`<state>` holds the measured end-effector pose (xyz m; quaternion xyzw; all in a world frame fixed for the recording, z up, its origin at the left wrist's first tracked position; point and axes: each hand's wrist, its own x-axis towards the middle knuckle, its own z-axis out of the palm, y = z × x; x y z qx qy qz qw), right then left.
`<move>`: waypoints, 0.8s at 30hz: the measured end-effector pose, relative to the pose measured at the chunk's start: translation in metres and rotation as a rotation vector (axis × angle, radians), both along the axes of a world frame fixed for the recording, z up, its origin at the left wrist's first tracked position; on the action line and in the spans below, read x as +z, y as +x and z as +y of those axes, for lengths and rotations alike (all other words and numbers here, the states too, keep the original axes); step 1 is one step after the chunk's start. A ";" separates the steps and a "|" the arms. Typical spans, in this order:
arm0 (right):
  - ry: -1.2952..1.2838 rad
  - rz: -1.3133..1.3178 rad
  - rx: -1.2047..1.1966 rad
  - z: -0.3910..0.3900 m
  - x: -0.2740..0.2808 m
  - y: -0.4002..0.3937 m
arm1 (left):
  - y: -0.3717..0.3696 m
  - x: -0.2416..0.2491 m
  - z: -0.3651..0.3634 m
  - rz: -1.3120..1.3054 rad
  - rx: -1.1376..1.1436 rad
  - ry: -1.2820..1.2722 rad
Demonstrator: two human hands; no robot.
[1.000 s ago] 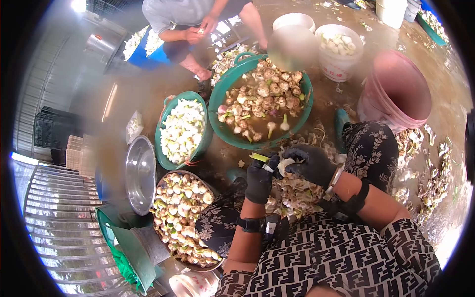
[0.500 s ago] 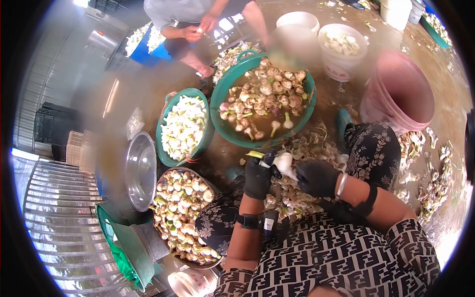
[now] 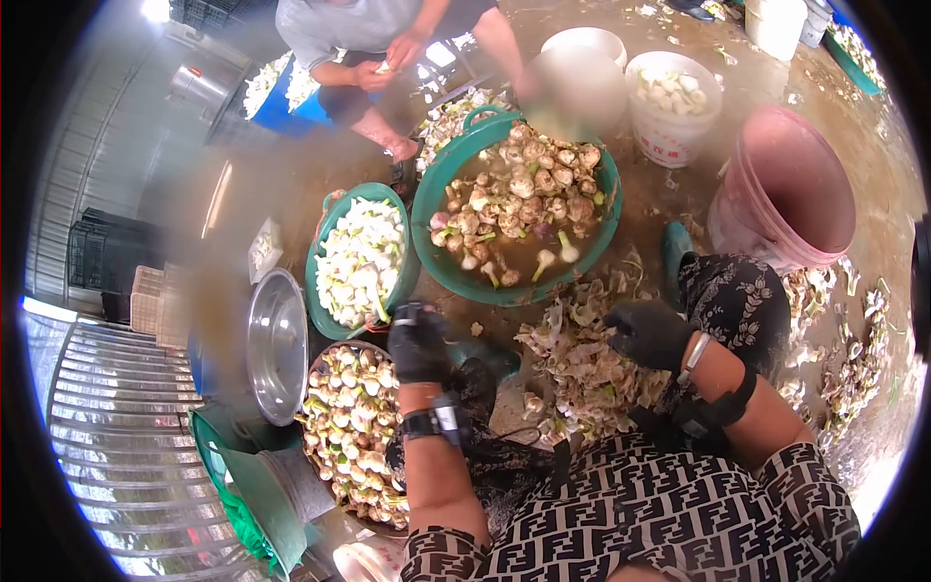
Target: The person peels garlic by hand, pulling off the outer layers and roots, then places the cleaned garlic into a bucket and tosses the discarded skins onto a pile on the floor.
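At the small green basin (image 3: 411,275) of peeled garlic (image 3: 359,254), the left hand (image 3: 419,346) is seen, grip unclear. Over the peels (image 3: 590,373), the right hand (image 3: 648,335) is held curled closed.

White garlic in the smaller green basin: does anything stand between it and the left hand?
Only the near rim of the smaller green basin, it seems. The left hand is close to that rim, and no other container shows between it and the white garlic. Whether the hand reaches over the rim, I cannot tell.
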<state>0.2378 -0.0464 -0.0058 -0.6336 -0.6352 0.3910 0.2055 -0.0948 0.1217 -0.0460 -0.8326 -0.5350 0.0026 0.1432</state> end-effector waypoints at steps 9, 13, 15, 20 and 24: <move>0.011 0.295 -0.326 0.031 -0.020 0.018 | 0.143 -0.172 0.059 -0.714 0.071 -0.956; 0.074 0.221 -0.317 0.043 -0.005 0.032 | 0.163 -0.233 0.086 -0.249 0.228 -1.067; 0.144 0.154 -0.284 0.046 -0.009 0.037 | 0.152 -0.300 0.096 -0.082 0.077 -0.973; 0.119 0.123 -0.251 0.050 -0.012 0.043 | 0.167 -0.194 0.089 -0.155 0.012 -1.020; 0.017 0.262 -0.344 0.049 -0.011 0.028 | 0.145 -0.126 0.051 -0.536 -0.309 -0.785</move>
